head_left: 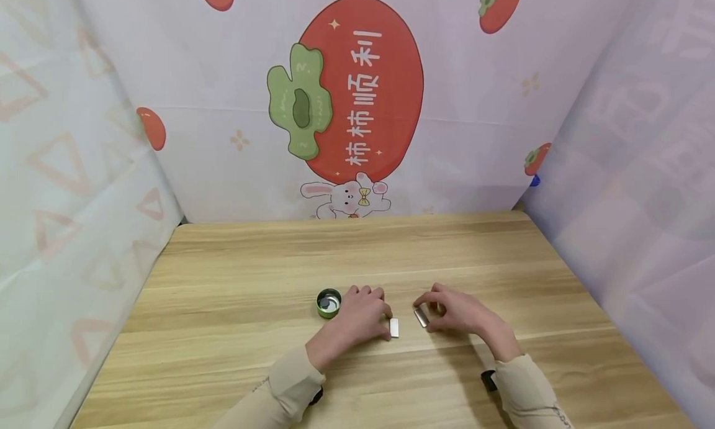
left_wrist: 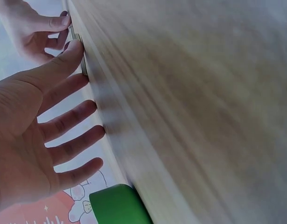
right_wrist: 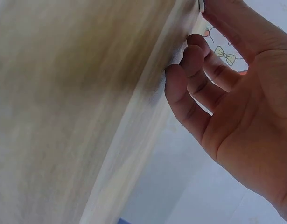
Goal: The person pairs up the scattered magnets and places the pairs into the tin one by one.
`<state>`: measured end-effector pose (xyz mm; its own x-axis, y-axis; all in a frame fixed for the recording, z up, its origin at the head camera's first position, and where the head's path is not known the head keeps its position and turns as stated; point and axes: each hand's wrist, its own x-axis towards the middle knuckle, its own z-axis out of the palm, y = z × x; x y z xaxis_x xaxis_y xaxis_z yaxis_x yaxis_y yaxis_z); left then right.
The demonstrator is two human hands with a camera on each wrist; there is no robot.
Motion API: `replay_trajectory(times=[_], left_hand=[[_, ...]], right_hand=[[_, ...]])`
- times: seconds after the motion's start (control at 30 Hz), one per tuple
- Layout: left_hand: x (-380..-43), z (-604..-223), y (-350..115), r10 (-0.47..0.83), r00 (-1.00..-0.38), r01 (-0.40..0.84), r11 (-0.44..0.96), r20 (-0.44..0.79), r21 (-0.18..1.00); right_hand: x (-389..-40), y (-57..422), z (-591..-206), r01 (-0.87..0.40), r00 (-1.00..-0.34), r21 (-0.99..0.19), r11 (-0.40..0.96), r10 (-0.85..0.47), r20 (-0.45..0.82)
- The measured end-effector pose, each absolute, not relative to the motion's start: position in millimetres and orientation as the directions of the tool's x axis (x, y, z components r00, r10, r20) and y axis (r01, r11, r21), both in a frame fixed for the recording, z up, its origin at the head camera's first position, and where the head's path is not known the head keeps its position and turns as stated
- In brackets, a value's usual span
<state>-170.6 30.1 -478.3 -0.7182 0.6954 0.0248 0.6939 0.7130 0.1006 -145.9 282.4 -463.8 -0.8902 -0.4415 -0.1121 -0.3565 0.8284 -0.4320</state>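
Two small silver rectangular plates lie near each other on the wooden table. My left hand (head_left: 363,314) pinches the left plate (head_left: 394,328) between thumb and forefinger at its two ends. In the left wrist view that plate (left_wrist: 84,65) shows edge-on, low against the wood, with the other fingertips down at the table. Across a short gap, the thumb and forefinger of my right hand (head_left: 455,311) grip the tilted right plate (head_left: 421,317). Only a sliver of a plate (right_wrist: 201,5) appears at the top of the right wrist view, mostly hidden by the fingers.
An open round green tin (head_left: 328,303) with a shiny inside stands just left of my left hand; something dark lies in it. The wooden table (head_left: 234,261) ends at a printed cloth backdrop (head_left: 223,168), with hanging cloths along both sides.
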Motion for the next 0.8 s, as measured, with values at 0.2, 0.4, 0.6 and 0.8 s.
replay_trajectory(times=[0.2, 0.4, 0.6, 0.8], left_hand=[[-167.9, -475.0, 31.8, 0.686, -0.727, 0.686, 0.724, 0.023, 0.073], [-166.3, -473.2, 33.2, 0.684, -0.729, 0.684, 0.728, 0.019, 0.046], [-165.0, -470.7, 34.4, 0.681, -0.732, 0.681, 0.731, 0.010, 0.035], [-164.4, -470.1, 33.7, 0.669, -0.743, 0.669, 0.743, 0.018, 0.038]], right_hand=[[-147.9, 279.6, -461.3, -0.363, -0.882, -0.431, 0.826, -0.454, -0.129], [-151.7, 276.0, -461.6, -0.383, -0.872, -0.445, 0.810, -0.476, -0.114], [-154.2, 273.4, -463.8, -0.384, -0.869, -0.466, 0.797, -0.483, -0.109], [-154.3, 267.9, -464.4, -0.388, -0.869, -0.462, 0.797, -0.484, -0.105]])
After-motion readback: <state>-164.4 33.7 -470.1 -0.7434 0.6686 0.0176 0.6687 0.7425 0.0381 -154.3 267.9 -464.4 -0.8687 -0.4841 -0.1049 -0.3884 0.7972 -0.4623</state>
